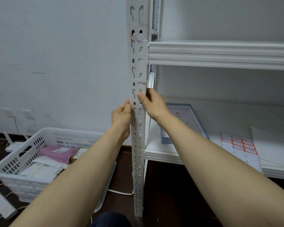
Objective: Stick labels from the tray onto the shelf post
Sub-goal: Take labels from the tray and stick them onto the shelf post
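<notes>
Furthest left, a white slotted basket [39, 153] of parcels sits on the dark floor. Next comes your left hand [121, 117], fingers curled and pinching the left edge of the shelf post [138, 136], a white upright strip full of holes. Your right hand [152, 104] grips the same post just above, with the thumb pressed flat on its front face and the fingers wrapped behind its right edge. Whether a label lies under that thumb cannot be told; white on white would hide it. Right of the post, on the lower shelf, lies a blue-rimmed tray [177, 104], and further right a sheet of red-bordered labels [239, 145]. The risks, as I judge them: a label pressed over the holes may wrinkle or sag into them, go on crooked, or lift at a corner if you rub unevenly. The perforated edges could also nick a fingertip.
</notes>
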`<state>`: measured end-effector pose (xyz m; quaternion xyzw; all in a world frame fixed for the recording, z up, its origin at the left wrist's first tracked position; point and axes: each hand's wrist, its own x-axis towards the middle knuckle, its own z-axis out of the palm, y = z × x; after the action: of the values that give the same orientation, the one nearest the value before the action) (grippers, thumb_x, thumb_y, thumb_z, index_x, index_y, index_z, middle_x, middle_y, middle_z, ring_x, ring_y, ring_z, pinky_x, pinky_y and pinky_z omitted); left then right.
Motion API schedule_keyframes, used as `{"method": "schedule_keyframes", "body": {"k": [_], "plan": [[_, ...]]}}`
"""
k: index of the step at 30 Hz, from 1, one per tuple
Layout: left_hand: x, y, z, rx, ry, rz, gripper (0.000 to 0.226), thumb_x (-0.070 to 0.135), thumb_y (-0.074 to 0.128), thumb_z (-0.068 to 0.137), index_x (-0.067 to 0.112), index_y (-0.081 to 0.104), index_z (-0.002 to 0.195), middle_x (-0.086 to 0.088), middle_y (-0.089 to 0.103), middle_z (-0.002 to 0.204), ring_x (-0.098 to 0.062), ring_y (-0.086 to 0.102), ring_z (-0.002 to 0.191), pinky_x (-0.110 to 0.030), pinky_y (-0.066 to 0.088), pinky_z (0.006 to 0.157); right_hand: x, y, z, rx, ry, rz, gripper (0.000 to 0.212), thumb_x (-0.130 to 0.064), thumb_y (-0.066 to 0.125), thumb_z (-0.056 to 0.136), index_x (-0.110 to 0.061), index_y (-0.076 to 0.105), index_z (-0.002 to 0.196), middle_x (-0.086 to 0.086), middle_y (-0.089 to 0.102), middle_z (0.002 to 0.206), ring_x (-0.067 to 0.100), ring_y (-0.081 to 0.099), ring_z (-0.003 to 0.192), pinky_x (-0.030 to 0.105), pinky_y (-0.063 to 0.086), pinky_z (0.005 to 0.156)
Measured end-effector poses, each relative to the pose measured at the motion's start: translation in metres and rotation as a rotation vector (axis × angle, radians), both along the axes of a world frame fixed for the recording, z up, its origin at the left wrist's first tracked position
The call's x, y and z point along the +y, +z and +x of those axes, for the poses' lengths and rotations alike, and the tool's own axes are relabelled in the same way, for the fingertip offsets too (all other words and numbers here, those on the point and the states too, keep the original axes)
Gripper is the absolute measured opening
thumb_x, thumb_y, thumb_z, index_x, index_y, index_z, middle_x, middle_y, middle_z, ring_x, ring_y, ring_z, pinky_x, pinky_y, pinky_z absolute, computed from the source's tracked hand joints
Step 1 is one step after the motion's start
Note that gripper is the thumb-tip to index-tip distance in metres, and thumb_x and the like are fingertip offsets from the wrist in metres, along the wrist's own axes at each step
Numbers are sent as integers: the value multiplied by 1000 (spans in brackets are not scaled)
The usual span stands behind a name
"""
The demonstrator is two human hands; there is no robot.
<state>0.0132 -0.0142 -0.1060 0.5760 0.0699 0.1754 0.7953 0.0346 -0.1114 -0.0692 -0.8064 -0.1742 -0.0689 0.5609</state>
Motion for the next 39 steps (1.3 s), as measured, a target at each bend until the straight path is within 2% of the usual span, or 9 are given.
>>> {"method": "schedule_keyframes", "body": {"k": [9, 14, 18, 22, 27, 30, 32, 35, 39], "plan": [[13, -9, -6, 42, 22, -101, 25, 11, 51, 92, 8, 66, 112, -6, 67, 113, -15, 61, 106, -28, 44, 101, -1, 1, 0, 11, 4, -5, 35, -31, 49, 95, -10, 51, 124, 6, 61, 118, 20, 58, 107, 35, 48, 94], [24, -17, -19, 124, 129, -199, 7, 9, 65, 85, 4, 67, 89, -2, 58, 69, -10, 50, 59, -18, 49, 55, -4, 0, -3, 62, 36, 58, 32, -29, 51, 94, -11, 56, 120, 3, 63, 114, 18, 59, 104, 32, 48, 93], [22, -19, -31, 137, 52, -225, 17, 7, 62, 89, -2, 64, 102, -5, 59, 73, -11, 52, 62, -15, 52, 55, -13, -12, -9, 141, -7, 66, 40, -29, 51, 94, -8, 51, 128, 5, 61, 120, 17, 57, 110, 37, 46, 101], [15, -14, -37, 156, 107, -151, 17, 20, 65, 88, 3, 66, 84, -2, 58, 64, -10, 50, 55, -18, 47, 52, -30, -19, -17, 188, -31, 97, 38, -19, 45, 97, -6, 46, 132, 10, 60, 120, 15, 57, 97, 34, 46, 97], [4, 3, -30, 62, 141, 163, 49, 20, 69, 85, 10, 53, 130, -2, 57, 121, -12, 53, 109, -23, 41, 92, -36, -12, -19, 157, -21, 107, 33, -13, 47, 96, -6, 51, 128, 11, 62, 118, 15, 59, 93, 29, 47, 92], [4, 12, -18, 53, 60, 249, 61, 23, 68, 86, 13, 43, 141, 3, 50, 135, -10, 46, 126, -20, 33, 95, -29, -6, -18, 124, -11, 58, 36, -15, 49, 95, -8, 50, 130, 10, 60, 125, 17, 59, 105, 32, 46, 98], [8, 13, -11, 62, 6, 280, 53, 26, 66, 87, 15, 50, 136, 6, 55, 133, -10, 51, 123, -20, 36, 95, -26, -2, -17, 91, -9, 8, 41, -17, 50, 95, -9, 46, 135, 8, 57, 130, 18, 54, 118, 28, 42, 101], [12, 12, -7, 17, -17, 380, 20, 21, 61, 90, 19, 68, 108, 11, 70, 97, -7, 63, 98, -15, 44, 81, -20, 3, -16, 80, 21, 0, 43, -17, 51, 95, -10, 43, 136, 4, 56, 128, 15, 52, 118, 23, 39, 94], [19, 10, -1, -22, -33, 379, 24, 11, 58, 90, 16, 70, 110, 6, 72, 99, -13, 65, 98, -32, 48, 98, -11, 5, -8, 14, 32, -40, 28, -14, 53, 92, -10, 57, 119, 8, 65, 117, 23, 61, 108, 38, 49, 95]]}}
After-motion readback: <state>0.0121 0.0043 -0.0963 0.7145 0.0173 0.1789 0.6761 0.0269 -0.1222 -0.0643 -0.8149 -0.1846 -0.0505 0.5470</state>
